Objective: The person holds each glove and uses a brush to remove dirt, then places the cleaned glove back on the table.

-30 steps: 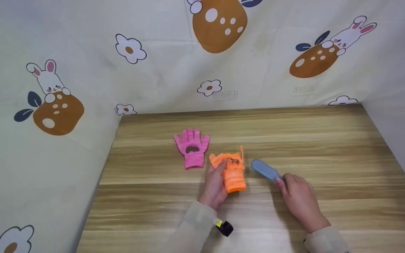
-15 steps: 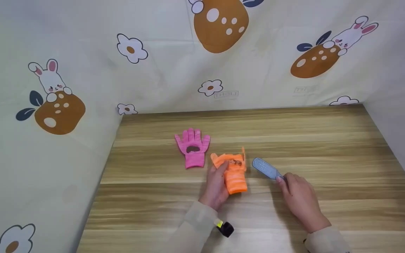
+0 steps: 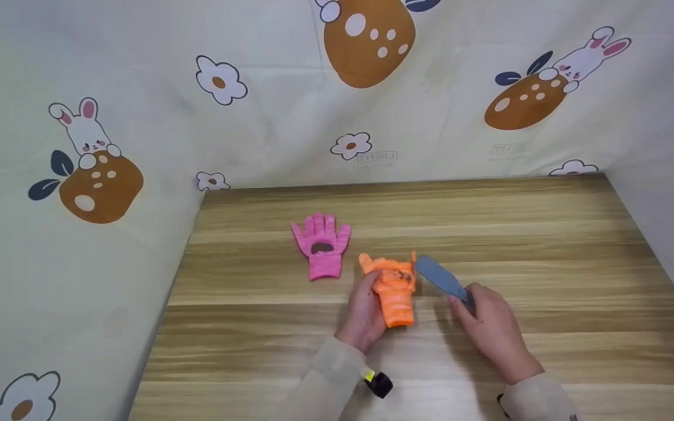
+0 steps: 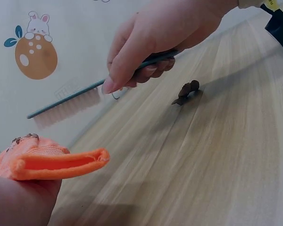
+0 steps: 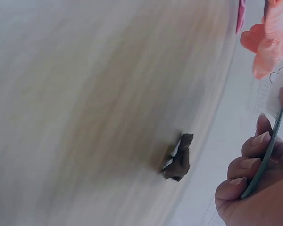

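Observation:
My left hand (image 3: 363,316) grips an orange knitted glove (image 3: 396,304) above the table, thumb across its palm side. Dark brown clumps show on the glove's palm, and in the left wrist view its cuff (image 4: 61,165) gapes toward me. My right hand (image 3: 492,327) holds a blue-grey brush (image 3: 439,275) by its handle. Pale bristles (image 4: 68,108) point downward in the left wrist view, while the head view shows the flat back of the brush. The brush tip overlaps the glove's right edge in the head view.
A pink glove (image 3: 325,266) with a dark brown patch lies flat on the wooden table (image 3: 243,345), left of the orange one. A crumpled dark brown scrap (image 4: 186,92) lies under my right hand, hidden in the head view. Printed cloth (image 3: 272,134) walls the table's back and sides.
The orange glove has shifted slightly right and toward me. The brush has turned from bristles showing to its back showing, and its tip has come close to the glove.

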The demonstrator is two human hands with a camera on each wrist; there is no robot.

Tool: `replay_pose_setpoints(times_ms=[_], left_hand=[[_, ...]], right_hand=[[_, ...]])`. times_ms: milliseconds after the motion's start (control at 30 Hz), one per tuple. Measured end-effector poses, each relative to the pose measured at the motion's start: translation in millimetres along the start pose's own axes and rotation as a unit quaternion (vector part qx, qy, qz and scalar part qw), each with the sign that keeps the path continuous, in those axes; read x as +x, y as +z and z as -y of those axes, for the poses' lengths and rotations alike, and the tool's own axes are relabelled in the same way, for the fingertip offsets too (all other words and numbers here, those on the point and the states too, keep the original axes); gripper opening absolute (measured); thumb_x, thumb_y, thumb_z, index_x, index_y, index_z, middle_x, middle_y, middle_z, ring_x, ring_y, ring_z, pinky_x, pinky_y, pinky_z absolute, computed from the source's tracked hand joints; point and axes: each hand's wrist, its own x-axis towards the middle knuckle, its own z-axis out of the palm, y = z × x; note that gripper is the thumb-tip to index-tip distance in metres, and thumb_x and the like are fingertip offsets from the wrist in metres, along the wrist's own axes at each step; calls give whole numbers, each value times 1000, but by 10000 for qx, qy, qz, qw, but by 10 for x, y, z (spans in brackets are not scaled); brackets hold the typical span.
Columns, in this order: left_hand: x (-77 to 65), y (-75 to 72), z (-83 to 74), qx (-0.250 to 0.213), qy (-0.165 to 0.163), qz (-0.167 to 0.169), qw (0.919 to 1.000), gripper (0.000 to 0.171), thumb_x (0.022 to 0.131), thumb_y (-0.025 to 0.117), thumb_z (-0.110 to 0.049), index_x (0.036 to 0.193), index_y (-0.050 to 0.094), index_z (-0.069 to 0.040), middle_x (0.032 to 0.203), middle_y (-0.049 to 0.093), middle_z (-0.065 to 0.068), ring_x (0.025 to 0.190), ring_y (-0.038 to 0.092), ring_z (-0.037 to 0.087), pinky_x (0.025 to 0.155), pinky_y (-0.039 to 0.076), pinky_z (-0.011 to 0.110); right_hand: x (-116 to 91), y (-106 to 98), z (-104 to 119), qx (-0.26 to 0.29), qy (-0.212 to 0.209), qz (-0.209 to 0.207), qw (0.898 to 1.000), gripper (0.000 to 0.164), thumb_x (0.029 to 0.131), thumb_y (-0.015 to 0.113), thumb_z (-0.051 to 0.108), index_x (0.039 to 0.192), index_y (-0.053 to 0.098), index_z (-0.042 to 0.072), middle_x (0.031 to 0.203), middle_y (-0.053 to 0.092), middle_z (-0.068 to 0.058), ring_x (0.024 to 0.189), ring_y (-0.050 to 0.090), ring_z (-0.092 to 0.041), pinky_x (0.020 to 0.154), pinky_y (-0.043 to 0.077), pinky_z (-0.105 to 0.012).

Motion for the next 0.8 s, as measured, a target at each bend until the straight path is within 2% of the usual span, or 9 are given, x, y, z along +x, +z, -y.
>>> replay_pose_setpoints(times_ms=[133, 200, 333, 433, 500, 533, 633, 800], left_hand=[[-15, 3, 44, -6, -215, 208, 9996, 45, 106, 37, -27, 143, 36, -2, 114, 58, 5, 100, 58, 16, 86, 51, 28], [-20, 6, 79, 16, -242, 244, 9994, 47, 105, 37, -28, 144, 36, -2, 116, 59, 5, 104, 58, 17, 91, 51, 29], [-28, 13, 156, 93, -201, 255, 9994, 51, 105, 38, -27, 148, 34, 1, 135, 56, 8, 121, 55, 18, 107, 46, 32], [-39, 16, 205, 156, -207, 230, 9994, 55, 105, 38, -27, 152, 29, 1, 154, 44, 13, 139, 44, 22, 119, 36, 34], [-47, 23, 233, 176, -219, 251, 9993, 58, 106, 37, -27, 154, 25, 1, 161, 35, 16, 148, 34, 25, 124, 29, 36], [-51, 27, 242, 199, -245, 221, 9993, 58, 105, 38, -28, 155, 26, 1, 162, 35, 16, 149, 34, 26, 124, 29, 37], [-65, 33, 273, 304, -282, 266, 9988, 59, 105, 39, -29, 155, 27, 0, 162, 35, 15, 149, 35, 26, 124, 29, 38], [-94, 43, 319, 359, -357, 344, 9981, 57, 106, 42, -32, 154, 34, -3, 154, 48, 12, 137, 51, 21, 118, 40, 36]], right_hand=[[12, 17, 58, 95, -110, -41, 9999, 24, 99, 63, 32, 90, 59, 10, 73, 47, -3, 71, 44, -19, 62, 34, -30], [19, 29, 94, 149, -137, -16, 9998, 20, 98, 64, 29, 91, 59, 10, 74, 48, -3, 71, 45, -19, 63, 35, -30], [34, 54, 166, 262, -216, 6, 9994, 16, 97, 64, 24, 90, 60, 11, 73, 48, -2, 71, 46, -19, 63, 37, -30], [42, 75, 216, 358, -297, -15, 9989, 14, 97, 64, 21, 88, 59, 11, 72, 47, -2, 69, 46, -18, 63, 37, -29], [42, 85, 248, 408, -308, -7, 9987, 14, 97, 64, 20, 88, 59, 12, 72, 47, -2, 69, 46, -18, 63, 37, -29], [44, 90, 263, 421, -295, 12, 9987, 13, 97, 64, 21, 88, 59, 12, 72, 47, -2, 69, 46, -18, 62, 37, -28], [43, 104, 309, 465, -237, 99, 9986, 12, 97, 64, 22, 90, 60, 12, 73, 47, -2, 71, 46, -18, 63, 37, -29], [37, 125, 378, 547, -224, 171, 9981, 10, 97, 63, 20, 91, 60, 13, 74, 48, -2, 71, 47, -18, 62, 38, -28]])
